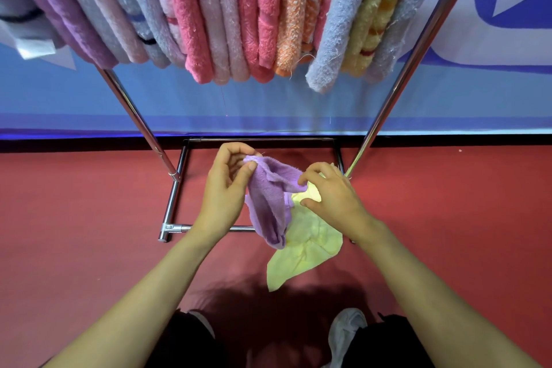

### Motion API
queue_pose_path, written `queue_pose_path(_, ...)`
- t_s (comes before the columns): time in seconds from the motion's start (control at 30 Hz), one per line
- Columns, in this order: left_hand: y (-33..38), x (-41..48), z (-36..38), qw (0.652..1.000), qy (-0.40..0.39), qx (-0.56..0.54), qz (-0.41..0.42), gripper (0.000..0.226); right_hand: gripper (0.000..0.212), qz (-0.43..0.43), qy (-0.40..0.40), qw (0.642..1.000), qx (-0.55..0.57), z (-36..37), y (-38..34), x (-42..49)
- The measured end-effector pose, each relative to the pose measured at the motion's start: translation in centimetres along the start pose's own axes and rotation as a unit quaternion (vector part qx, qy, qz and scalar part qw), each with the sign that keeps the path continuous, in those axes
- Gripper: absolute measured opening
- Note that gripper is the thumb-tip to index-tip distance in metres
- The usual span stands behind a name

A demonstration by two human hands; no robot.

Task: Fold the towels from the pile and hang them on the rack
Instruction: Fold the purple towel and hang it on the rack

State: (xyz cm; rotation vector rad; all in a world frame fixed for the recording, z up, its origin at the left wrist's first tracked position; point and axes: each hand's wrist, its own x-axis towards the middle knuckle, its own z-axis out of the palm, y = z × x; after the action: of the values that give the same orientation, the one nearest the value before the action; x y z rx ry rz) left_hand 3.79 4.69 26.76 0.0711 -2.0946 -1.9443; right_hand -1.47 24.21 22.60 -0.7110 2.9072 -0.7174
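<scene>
Towel [268, 203], purple and yellow, hangs crumpled in the air before the rack [390, 98] base, below the hung towels [239, 24]. The left grip [227, 185] pinches its purple corner and the right grip [331, 197] pinches the edge just beside, probably to spread the top edge for folding; the rest droops beneath both

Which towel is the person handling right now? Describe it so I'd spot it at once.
Find the chrome rack with its row of hung towels, then look below, between its legs, above the red floor. There the left hand and right hand pinch a small towel. It alone is off the rail, and it is purple beside pale yellow.
</scene>
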Motion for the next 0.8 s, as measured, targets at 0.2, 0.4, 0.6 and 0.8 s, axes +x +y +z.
queue_pose_path(0.2, 0.2, 0.3, -0.5, 1.000, 0.018, -0.018, -0.002, 0.026, 0.009, 0.046, 0.009, 0.998, 0.030, -0.4, 0.0, 0.0)
queue_pose_path(0.4, -0.9, 0.8, -1.6, 0.995, 0.087, 0.030, -0.029, 0.027, 0.005, 0.100, 0.061, 0.985, 0.130, -1.8, 0.3, 0.2)
queue_pose_path(0.6, -1.9, 0.8, -2.5, 0.987, 0.076, 0.136, -0.042, 0.028, 0.019, 0.098, 0.109, 0.966, 0.214, -3.9, -0.2, 0.0)
queue_pose_path(0.8, -2.8, 0.3, -3.0, 0.963, 0.035, 0.260, -0.059, 0.016, 0.026, 0.064, 0.103, 0.978, 0.172, -5.1, -0.2, -0.5)
